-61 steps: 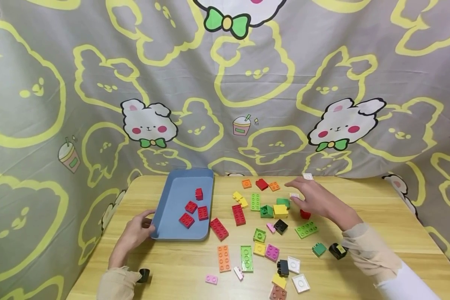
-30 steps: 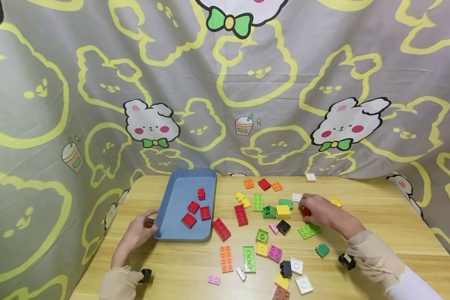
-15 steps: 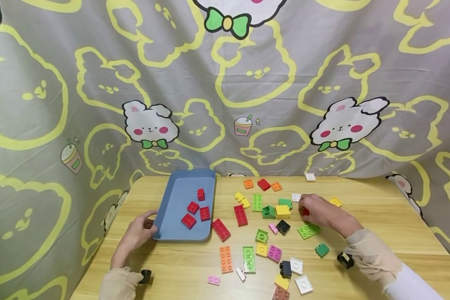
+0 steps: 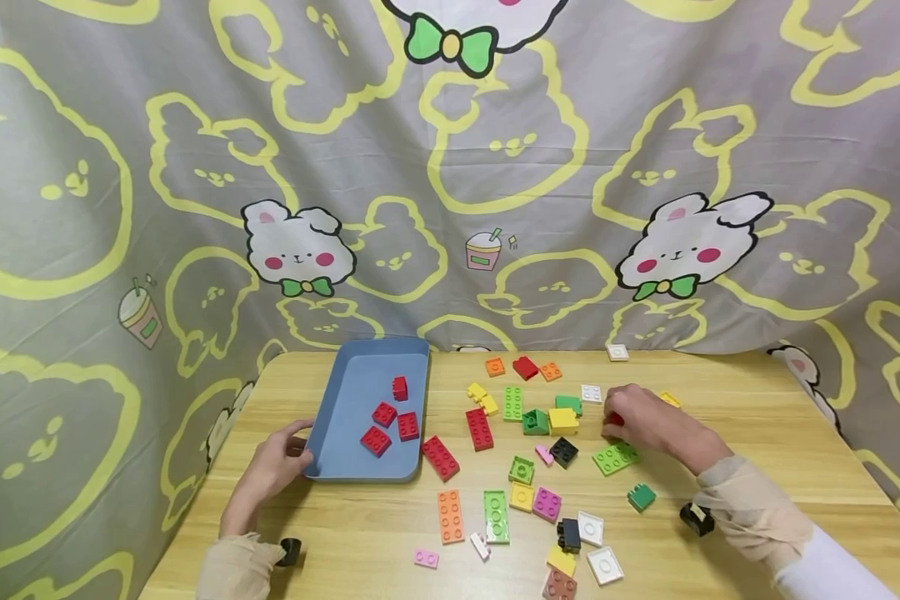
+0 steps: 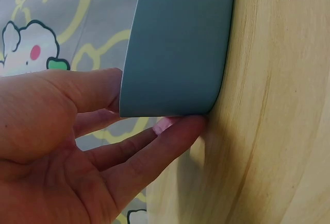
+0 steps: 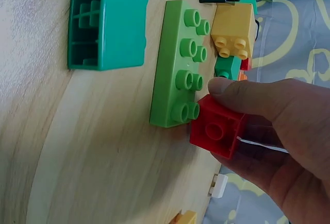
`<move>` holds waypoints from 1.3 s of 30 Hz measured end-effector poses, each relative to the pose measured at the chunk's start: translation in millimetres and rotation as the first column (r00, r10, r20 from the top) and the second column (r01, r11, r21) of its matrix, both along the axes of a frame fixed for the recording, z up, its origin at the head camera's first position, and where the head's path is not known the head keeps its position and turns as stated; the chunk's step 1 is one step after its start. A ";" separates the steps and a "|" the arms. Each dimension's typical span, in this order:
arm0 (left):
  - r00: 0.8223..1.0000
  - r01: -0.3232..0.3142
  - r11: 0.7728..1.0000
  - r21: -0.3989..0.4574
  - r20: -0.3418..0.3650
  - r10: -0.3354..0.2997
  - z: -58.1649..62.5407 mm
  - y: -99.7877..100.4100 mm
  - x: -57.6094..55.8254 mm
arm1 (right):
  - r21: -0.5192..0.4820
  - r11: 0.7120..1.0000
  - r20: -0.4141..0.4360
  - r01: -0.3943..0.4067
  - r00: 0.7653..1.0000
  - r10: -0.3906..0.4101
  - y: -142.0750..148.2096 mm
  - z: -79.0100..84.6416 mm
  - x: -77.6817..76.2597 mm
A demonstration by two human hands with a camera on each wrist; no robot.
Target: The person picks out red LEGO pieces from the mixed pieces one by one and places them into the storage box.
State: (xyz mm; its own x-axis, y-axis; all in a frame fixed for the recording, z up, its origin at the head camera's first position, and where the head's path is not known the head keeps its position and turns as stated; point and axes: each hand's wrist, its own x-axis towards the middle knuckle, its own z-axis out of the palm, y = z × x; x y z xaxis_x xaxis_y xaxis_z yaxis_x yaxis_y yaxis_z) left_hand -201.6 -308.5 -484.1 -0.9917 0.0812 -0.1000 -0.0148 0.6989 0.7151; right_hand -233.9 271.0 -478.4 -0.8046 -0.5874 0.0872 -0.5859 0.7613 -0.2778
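Observation:
In the right wrist view my right hand (image 6: 289, 131) pinches a red toy brick (image 6: 219, 126) between thumb and fingers, its hollow underside toward the camera. The brick is right beside a light green eight-stud brick (image 6: 178, 64). From the head view, the right hand (image 4: 648, 421) covers most of that brick, at the right of the scattered bricks. My left hand (image 4: 273, 462) holds the near left corner of the blue tray (image 4: 328, 471). The left wrist view has the thumb at the tray's rim and fingertips against its wall (image 5: 175, 54). Several red bricks (image 4: 376, 442) lie inside the tray.
Bricks of many colours spread over the wooden table, among them two long red ones (image 4: 441, 458), a yellow one (image 4: 562, 421), an orange one (image 4: 451, 517) and a dark green one (image 4: 641, 497). A patterned curtain (image 4: 450, 208) hangs behind the table.
My right hand has come down and nearer from above a white brick onto the red brick, and its fingers have closed on it. The left hand stays at the tray.

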 end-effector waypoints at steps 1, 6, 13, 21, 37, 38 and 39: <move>1.000 -0.001 1.000 0.001 0.000 0.001 0.1 -0.2 0.1 | -0.004 1.000 0.005 0.004 1.000 -0.004 0.6 1.0 0.0; 1.000 0.000 1.000 0.000 -0.006 0.000 0.0 -0.7 0.5 | -0.037 0.999 0.021 0.006 1.000 -0.005 3.5 6.7 0.3; 1.000 0.000 1.000 -0.005 -0.010 0.000 -0.5 -1.2 -0.3 | -0.054 0.999 0.013 -0.002 1.000 0.003 3.2 17.7 -2.8; 1.000 0.010 1.000 -0.007 -0.021 -0.010 -3.3 -3.1 -2.0 | -0.064 0.998 -0.013 -0.011 1.000 0.010 -6.8 29.5 -10.9; 1.000 0.009 1.000 0.005 -0.018 -0.009 -4.2 -2.6 -1.2 | -0.039 0.998 -0.048 -0.056 0.997 0.054 -37.6 45.5 -24.9; 1.000 0.007 1.000 0.008 -0.017 -0.007 -4.3 -2.6 -1.0 | -0.042 0.997 -0.052 -0.061 0.997 0.059 -41.2 46.6 -26.0; 1.000 0.005 1.000 0.008 -0.018 -0.005 -4.5 -2.6 -1.0 | -0.045 0.997 -0.055 -0.066 0.996 0.064 -45.0 47.4 -27.0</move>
